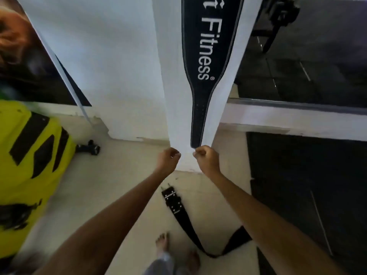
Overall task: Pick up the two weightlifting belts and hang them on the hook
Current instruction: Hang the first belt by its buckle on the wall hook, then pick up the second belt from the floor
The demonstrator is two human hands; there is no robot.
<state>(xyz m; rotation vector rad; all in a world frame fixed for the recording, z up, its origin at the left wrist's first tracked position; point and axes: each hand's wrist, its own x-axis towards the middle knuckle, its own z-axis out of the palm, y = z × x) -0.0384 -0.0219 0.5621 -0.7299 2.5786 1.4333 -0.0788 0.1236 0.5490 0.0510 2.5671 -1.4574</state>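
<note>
While one black weightlifting belt (206, 62), lettered "Fitness", already hangs flat against the white pillar (168, 76) at twelve o'clock, its top running out of view so the hook cannot be seen, the job looks about half done. Both hands are raised to the belt's narrow lower tip. The right hand (206, 157) is curled into a fist just below and beside that tip, at one o'clock from the frame's middle; whether it actually pinches the strap I cannot tell. The left hand (168, 157) is likewise closed, just apart from the belt at eleven o'clock, seemingly holding nothing. The second belt (178, 213), black with a steel buckle, lies loosely folded on the pale floor (119, 185) at six o'clock, near the person's bare feet. It remains to be picked up and hung. A yellow bag (29, 155) stands at nine o'clock.
</note>
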